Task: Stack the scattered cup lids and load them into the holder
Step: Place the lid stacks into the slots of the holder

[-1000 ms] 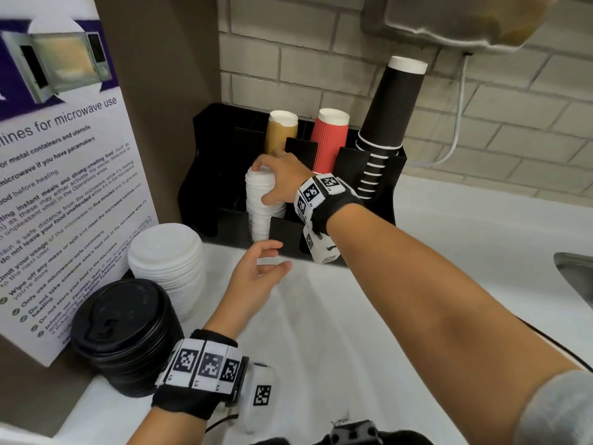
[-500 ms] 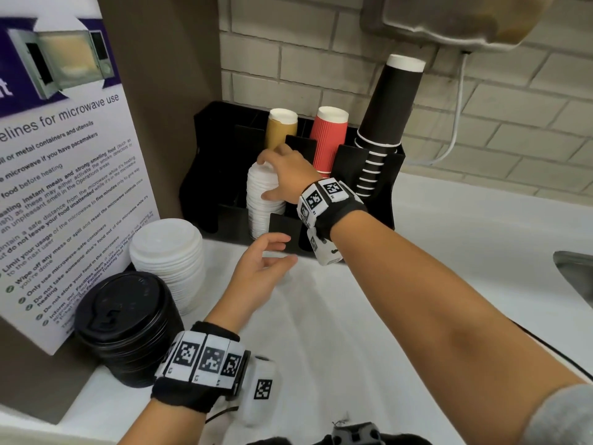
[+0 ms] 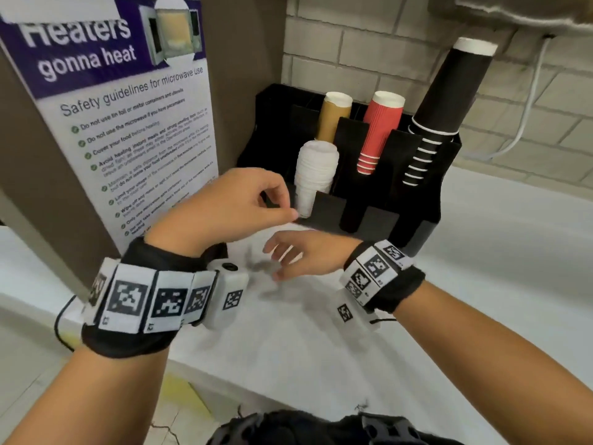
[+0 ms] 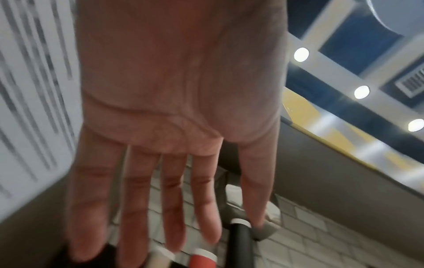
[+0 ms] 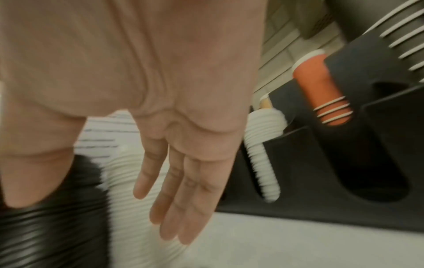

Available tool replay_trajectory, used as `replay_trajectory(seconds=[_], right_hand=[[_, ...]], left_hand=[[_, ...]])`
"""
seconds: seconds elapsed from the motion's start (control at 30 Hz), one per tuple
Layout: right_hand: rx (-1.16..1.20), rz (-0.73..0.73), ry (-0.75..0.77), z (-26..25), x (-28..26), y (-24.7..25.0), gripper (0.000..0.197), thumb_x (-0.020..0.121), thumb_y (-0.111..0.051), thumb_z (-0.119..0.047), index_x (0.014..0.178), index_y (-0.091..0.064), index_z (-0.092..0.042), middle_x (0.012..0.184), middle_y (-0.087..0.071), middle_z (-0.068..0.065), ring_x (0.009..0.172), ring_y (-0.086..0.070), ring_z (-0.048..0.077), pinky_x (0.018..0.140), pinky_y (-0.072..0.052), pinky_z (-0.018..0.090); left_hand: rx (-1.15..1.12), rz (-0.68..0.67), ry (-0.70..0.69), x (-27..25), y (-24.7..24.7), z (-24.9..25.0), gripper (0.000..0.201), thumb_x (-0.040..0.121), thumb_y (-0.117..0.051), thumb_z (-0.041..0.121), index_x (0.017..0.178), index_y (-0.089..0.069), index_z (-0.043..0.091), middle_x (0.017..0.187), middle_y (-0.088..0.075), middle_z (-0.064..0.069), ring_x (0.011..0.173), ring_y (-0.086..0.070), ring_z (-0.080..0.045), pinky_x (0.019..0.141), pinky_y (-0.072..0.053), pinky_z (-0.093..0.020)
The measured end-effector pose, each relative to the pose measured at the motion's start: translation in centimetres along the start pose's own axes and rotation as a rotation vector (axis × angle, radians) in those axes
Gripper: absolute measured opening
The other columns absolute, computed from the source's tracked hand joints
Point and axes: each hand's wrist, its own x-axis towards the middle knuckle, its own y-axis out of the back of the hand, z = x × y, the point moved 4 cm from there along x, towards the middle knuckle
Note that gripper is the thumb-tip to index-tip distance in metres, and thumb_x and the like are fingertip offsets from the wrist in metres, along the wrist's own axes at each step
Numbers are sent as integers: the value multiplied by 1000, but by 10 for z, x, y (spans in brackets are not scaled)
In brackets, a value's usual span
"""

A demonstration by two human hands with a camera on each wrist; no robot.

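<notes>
I have both hands over the white worktop (image 3: 481, 284), in front of the black holder (image 3: 430, 200). My left hand (image 3: 221, 208) is raised near the holder's front left corner; the head view shows its fingers loosely curled with thumb and forefinger close together, while the left wrist view shows the fingers stretched out and apart, and I see nothing held in it. My right hand (image 3: 301, 252) hangs lower, palm down, fingers straight and slightly spread, holding nothing; the right wrist view confirms the open palm.

The stack of white cup lids (image 3: 316, 175) stands upright in the holder's front left slot, its upper part rising above the slot wall. Behind it sits a stack of tan cups (image 3: 333, 118), then red ribbed cups (image 3: 380, 130) and tall black cups (image 3: 449, 91) leaning to the right.

In the right wrist view, a larger stack of white lids (image 5: 128, 185) and a stack of black lids (image 5: 45, 226) sit on the worktop left of the holder, blurred. A microwave safety poster (image 3: 128, 123) stands at the left.
</notes>
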Motion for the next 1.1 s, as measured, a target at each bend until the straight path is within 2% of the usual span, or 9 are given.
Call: replay_trajectory(seconds=[0.07,0.23,0.37,0.53,0.67,0.83,0.97,1.0,1.1], right_hand=[[8,-50,21,-8,4,-20,54,85,-71,-31,133,-47,-23,128,-54,1,112,-58,18,100,-45,31],[-105,-146,33,-22,20,-54,77,86,-69,-37,147,-28,-14,141,-45,7,120,-53,21,99,-41,27],[-103,-141,17,-24,32,-68,90,84,-71,-39,149,-17,-9,143,-44,12,124,-50,24,94,-38,22],[-55,-91,12,-21,38,-72,85,84,-72,-38,147,-21,-10,126,-55,7,107,-54,19,91,-41,25],[-42,-93,5,-15,34,-69,81,84,-71,-39,145,-26,-12,122,-57,6,107,-56,21,94,-44,27],[12,-124,-24,8,20,-54,85,79,-77,-38,145,-26,-20,131,-54,2,115,-54,18,101,-44,30],[92,-100,-42,35,-1,-30,91,70,-84,-37,143,-29,-33,123,-54,-17,105,-52,-5,85,-40,6],[111,-73,-50,41,-6,-23,94,68,-85,-37,143,-29,-34,123,-54,-20,104,-52,-7,87,-40,7],[168,33,-70,57,-14,-8,103,62,-89,-33,145,-27,-33,130,-54,-13,114,-54,4,105,-42,30]], left_hand=[[209,18,132,-10,12,-14,19,83,-70,43,88,-65,25,99,-63,10,84,-58,-6,72,-44,-28],[574,-129,485,-35,21,-41,61,77,-72,54,122,-57,15,117,-62,-4,105,-58,-23,87,-46,-35],[643,-256,591,-45,11,-55,66,70,-78,55,119,-58,16,102,-65,-1,96,-61,-21,84,-51,-37],[684,-287,666,-43,-2,-64,94,66,-84,48,140,-37,14,127,-49,-12,116,-53,-32,93,-50,-42],[711,-328,631,-41,-9,-63,90,68,-83,45,138,-36,14,125,-52,-11,115,-53,-30,93,-50,-42],[715,-340,460,-33,-29,-44,89,62,-83,48,135,-35,29,117,-50,1,104,-57,-25,76,-49,-35],[616,-326,272,-13,-54,-27,95,60,-84,45,139,-33,35,118,-46,2,105,-55,-23,80,-51,-37],[580,-322,234,-7,-58,-24,95,60,-84,43,140,-34,35,117,-45,2,105,-54,-23,81,-51,-37],[487,-301,142,13,-68,-18,96,60,-85,37,141,-34,35,118,-45,1,104,-54,-23,85,-52,-38]])
